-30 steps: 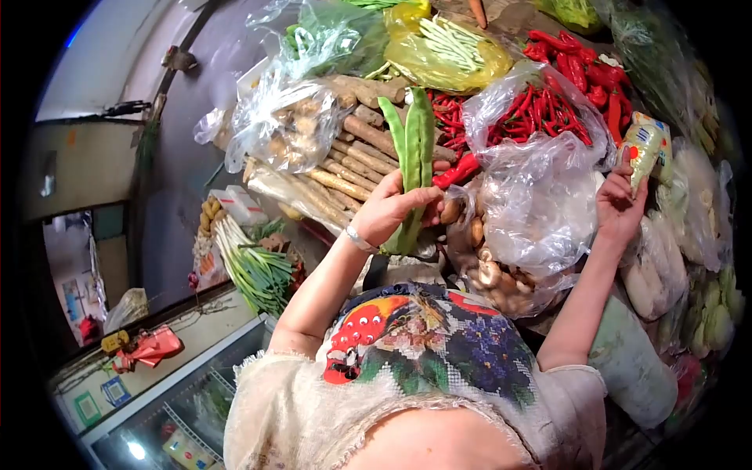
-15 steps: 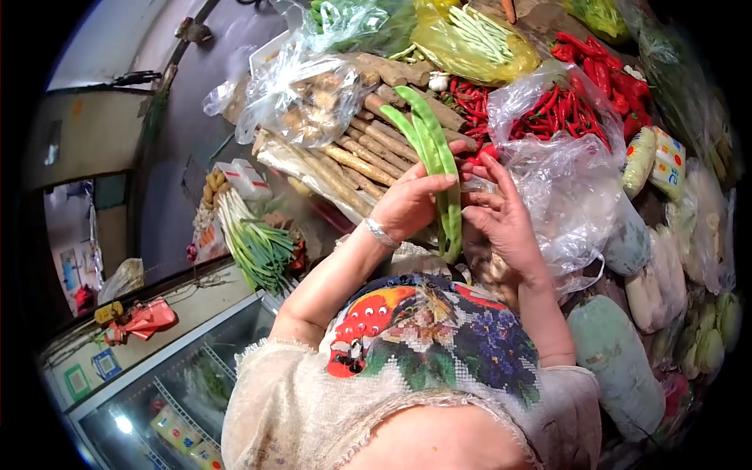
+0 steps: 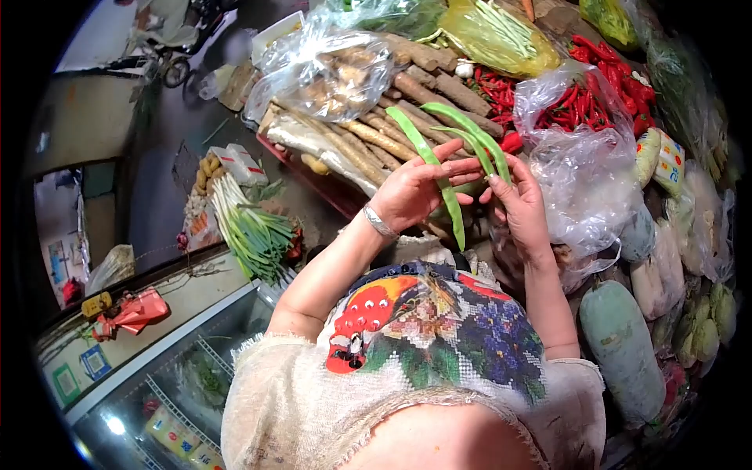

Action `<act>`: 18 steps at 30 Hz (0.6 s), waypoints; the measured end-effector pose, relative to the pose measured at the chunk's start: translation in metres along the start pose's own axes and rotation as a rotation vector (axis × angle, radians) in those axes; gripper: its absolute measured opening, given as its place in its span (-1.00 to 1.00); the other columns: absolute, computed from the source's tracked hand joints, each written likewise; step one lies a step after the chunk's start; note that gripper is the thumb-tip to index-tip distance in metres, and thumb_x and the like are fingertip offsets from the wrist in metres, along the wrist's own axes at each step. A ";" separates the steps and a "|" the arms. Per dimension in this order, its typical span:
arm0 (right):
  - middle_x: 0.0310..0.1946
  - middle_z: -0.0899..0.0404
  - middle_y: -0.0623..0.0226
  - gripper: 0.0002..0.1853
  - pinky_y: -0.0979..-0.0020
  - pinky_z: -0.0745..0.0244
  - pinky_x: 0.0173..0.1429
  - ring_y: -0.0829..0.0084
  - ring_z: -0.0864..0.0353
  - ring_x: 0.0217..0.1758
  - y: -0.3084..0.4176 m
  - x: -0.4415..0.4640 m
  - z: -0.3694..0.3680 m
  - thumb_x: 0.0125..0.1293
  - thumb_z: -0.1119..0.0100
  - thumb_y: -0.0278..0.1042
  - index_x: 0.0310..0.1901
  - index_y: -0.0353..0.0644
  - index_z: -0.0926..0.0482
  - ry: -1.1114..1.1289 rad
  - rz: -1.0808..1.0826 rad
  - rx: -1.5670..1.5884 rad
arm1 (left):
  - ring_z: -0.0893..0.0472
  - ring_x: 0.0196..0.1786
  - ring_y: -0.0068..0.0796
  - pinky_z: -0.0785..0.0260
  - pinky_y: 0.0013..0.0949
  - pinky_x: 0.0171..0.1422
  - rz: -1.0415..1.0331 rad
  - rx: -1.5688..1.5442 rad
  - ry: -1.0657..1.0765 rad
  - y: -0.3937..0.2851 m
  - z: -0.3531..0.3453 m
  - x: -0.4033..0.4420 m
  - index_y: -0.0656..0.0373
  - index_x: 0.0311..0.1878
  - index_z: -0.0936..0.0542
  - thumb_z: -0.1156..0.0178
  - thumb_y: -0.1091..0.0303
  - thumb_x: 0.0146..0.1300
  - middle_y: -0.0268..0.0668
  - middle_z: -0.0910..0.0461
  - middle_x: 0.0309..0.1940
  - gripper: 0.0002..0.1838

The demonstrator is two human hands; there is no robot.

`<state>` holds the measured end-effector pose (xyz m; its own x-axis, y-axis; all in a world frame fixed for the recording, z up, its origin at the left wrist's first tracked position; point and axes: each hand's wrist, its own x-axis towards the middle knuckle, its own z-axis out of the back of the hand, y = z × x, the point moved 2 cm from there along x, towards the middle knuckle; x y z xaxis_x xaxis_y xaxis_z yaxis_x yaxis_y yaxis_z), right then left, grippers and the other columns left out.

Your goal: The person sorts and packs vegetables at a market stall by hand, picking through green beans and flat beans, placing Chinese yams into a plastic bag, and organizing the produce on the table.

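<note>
A long flat green bean (image 3: 449,202) slants across the fingers of my left hand (image 3: 407,192), which holds it loosely with the fingertips reaching toward the other hand. My right hand (image 3: 518,205) pinches the lower ends of further flat green beans (image 3: 472,129) between thumb and fingers; their tips point up and to the left. The fingertips of both hands almost meet in front of my chest. Below and beyond them lie long brown roots (image 3: 376,139) in a row.
Clear plastic bags (image 3: 583,184) and red chillies (image 3: 580,106) lie to the right, with a large pale green gourd (image 3: 623,345) nearer. A yellow bag of beans (image 3: 501,39) sits at the back. Green onions (image 3: 251,231) lie left, above a glass-topped case (image 3: 196,345).
The beans, bunched together in my left hand before, are now split: one stays in the left hand, others are in my right. My right hand has closed on them. The view has shifted slightly.
</note>
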<state>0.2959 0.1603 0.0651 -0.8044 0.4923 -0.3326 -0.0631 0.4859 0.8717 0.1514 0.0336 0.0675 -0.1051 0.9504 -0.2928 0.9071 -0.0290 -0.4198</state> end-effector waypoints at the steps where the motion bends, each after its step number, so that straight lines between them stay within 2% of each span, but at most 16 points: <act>1: -0.11 -0.53 0.44 -0.59 0.61 -0.43 -0.25 0.63 -0.56 -0.17 -0.003 -0.002 -0.007 0.36 -0.17 -0.49 0.22 -0.21 -0.41 -0.009 0.037 0.024 | -0.28 0.44 -0.08 -0.37 -0.10 0.33 0.004 -0.019 0.002 -0.001 0.003 -0.006 0.15 0.49 -0.08 -0.06 0.32 0.38 0.03 -0.23 0.41 -0.34; 2: -0.11 -0.53 0.44 -0.59 0.61 -0.43 -0.25 0.63 -0.56 -0.17 -0.006 -0.004 -0.015 0.36 -0.17 -0.49 0.22 -0.21 -0.41 -0.008 0.033 0.018 | -0.27 0.44 -0.05 -0.37 -0.09 0.33 -0.015 -0.035 0.019 -0.002 0.006 -0.010 0.15 0.49 -0.08 -0.05 0.29 0.40 0.04 -0.24 0.40 -0.35; 4: -0.06 -0.51 0.39 -0.59 0.47 -0.47 0.00 0.54 -0.52 -0.02 -0.007 -0.003 -0.030 0.30 -0.21 -0.51 0.18 -0.26 -0.47 -0.022 0.297 -0.365 | -0.32 0.41 -0.10 -0.36 -0.09 0.32 -0.022 -0.094 0.010 -0.007 0.015 -0.013 0.13 0.46 -0.17 -0.07 0.19 0.42 -0.03 -0.30 0.37 -0.39; 5: 0.02 -0.48 0.29 -0.60 0.35 -0.46 0.12 0.39 -0.52 0.07 -0.003 -0.005 -0.042 0.22 -0.25 -0.54 0.12 -0.19 -0.55 -0.008 0.451 -0.606 | -0.34 0.39 -0.12 -0.36 -0.10 0.32 -0.027 -0.129 -0.004 -0.010 0.017 -0.020 0.13 0.44 -0.20 -0.07 0.15 0.42 -0.06 -0.34 0.34 -0.40; 6: 0.05 -0.46 0.23 -0.58 0.32 -0.46 0.14 0.31 -0.52 0.09 0.002 -0.012 -0.058 0.18 -0.26 -0.55 0.11 -0.13 -0.57 -0.008 0.462 -0.790 | -0.39 0.35 -0.23 -0.34 -0.14 0.33 -0.010 -0.099 -0.067 -0.015 0.018 -0.029 0.11 0.42 -0.26 -0.07 0.11 0.43 -0.13 -0.41 0.29 -0.43; 7: 0.08 -0.44 0.17 -0.56 0.29 -0.45 0.16 0.22 -0.52 0.12 0.005 -0.018 -0.073 0.14 -0.28 -0.56 0.10 -0.07 -0.59 -0.007 0.472 -0.974 | -0.44 0.31 -0.32 -0.33 -0.17 0.35 -0.033 -0.094 -0.056 -0.018 0.021 -0.034 0.14 0.41 -0.26 -0.12 0.18 0.41 -0.16 -0.47 0.23 -0.43; 8: 0.17 -0.38 0.15 -0.52 0.31 -0.38 0.26 0.16 -0.47 0.20 0.000 -0.019 -0.080 0.13 -0.27 -0.58 0.13 -0.01 -0.59 0.038 0.512 -1.091 | -0.46 0.28 -0.33 -0.33 -0.19 0.35 -0.064 -0.049 -0.060 -0.019 0.027 -0.036 0.15 0.41 -0.26 -0.14 0.23 0.40 -0.15 -0.48 0.22 -0.42; 9: 0.19 -0.36 0.15 -0.51 0.28 -0.38 0.27 0.14 -0.44 0.23 0.000 -0.022 -0.089 0.13 -0.28 -0.57 0.14 -0.05 -0.58 0.064 0.520 -1.141 | -0.49 0.25 -0.33 -0.33 -0.20 0.36 -0.094 -0.004 -0.065 -0.021 0.030 -0.040 0.17 0.41 -0.25 -0.16 0.27 0.38 -0.14 -0.48 0.22 -0.42; 11: 0.21 -0.35 0.14 -0.47 0.29 -0.36 0.28 0.16 -0.42 0.26 -0.009 -0.022 -0.099 0.15 -0.29 -0.53 0.21 -0.06 -0.52 0.059 0.485 -1.087 | -0.52 0.22 -0.28 -0.35 -0.18 0.35 -0.103 0.014 -0.130 -0.026 0.039 -0.048 0.20 0.42 -0.22 -0.18 0.35 0.36 -0.10 -0.47 0.22 -0.39; 12: 0.21 -0.35 0.14 -0.47 0.29 -0.36 0.28 0.16 -0.42 0.26 -0.010 -0.023 -0.106 0.15 -0.29 -0.53 0.21 -0.06 -0.52 0.056 0.486 -1.092 | -0.52 0.22 -0.25 -0.37 -0.16 0.34 -0.098 -0.008 -0.108 -0.030 0.043 -0.053 0.20 0.42 -0.21 -0.18 0.37 0.35 -0.08 -0.47 0.22 -0.39; 14: 0.19 -0.37 0.13 -0.42 0.26 -0.39 0.26 0.15 -0.44 0.24 -0.011 -0.025 -0.118 0.17 -0.34 -0.41 0.27 -0.06 -0.44 -0.010 0.431 -0.899 | -0.49 0.25 -0.17 -0.40 -0.11 0.31 -0.086 -0.082 -0.034 -0.036 0.049 -0.062 0.20 0.43 -0.18 -0.17 0.41 0.34 -0.04 -0.43 0.25 -0.36; 15: 0.18 -0.41 0.15 -0.46 0.32 -0.37 0.28 0.25 -0.45 0.26 -0.015 -0.024 -0.121 0.27 -0.28 -0.37 0.28 -0.18 -0.41 -0.013 0.433 -0.801 | -0.49 0.25 -0.17 -0.40 -0.11 0.31 -0.083 -0.083 -0.030 -0.039 0.051 -0.066 0.20 0.43 -0.18 -0.17 0.41 0.34 -0.04 -0.43 0.25 -0.36; 17: 0.17 -0.45 0.17 -0.51 0.36 -0.34 0.30 0.31 -0.45 0.26 -0.022 -0.022 -0.127 0.33 -0.23 -0.39 0.27 -0.25 -0.40 -0.094 0.433 -0.650 | -0.44 0.31 -0.12 -0.38 -0.10 0.34 -0.084 -0.123 0.014 -0.046 0.055 -0.074 0.20 0.43 -0.18 -0.16 0.41 0.35 -0.01 -0.38 0.29 -0.38; 18: 0.17 -0.48 0.19 -0.55 0.39 -0.31 0.33 0.36 -0.46 0.25 -0.027 -0.022 -0.129 0.36 -0.17 -0.43 0.26 -0.27 -0.40 -0.126 0.416 -0.596 | -0.37 0.36 -0.02 -0.30 -0.01 0.40 -0.077 -0.139 0.023 -0.050 0.056 -0.078 0.20 0.44 -0.16 -0.14 0.46 0.33 0.04 -0.32 0.33 -0.36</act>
<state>0.2393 0.0436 0.0955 -0.7601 0.6470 0.0603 -0.1068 -0.2159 0.9706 0.0918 -0.0562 0.0630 -0.1683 0.9551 -0.2437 0.9447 0.0856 -0.3167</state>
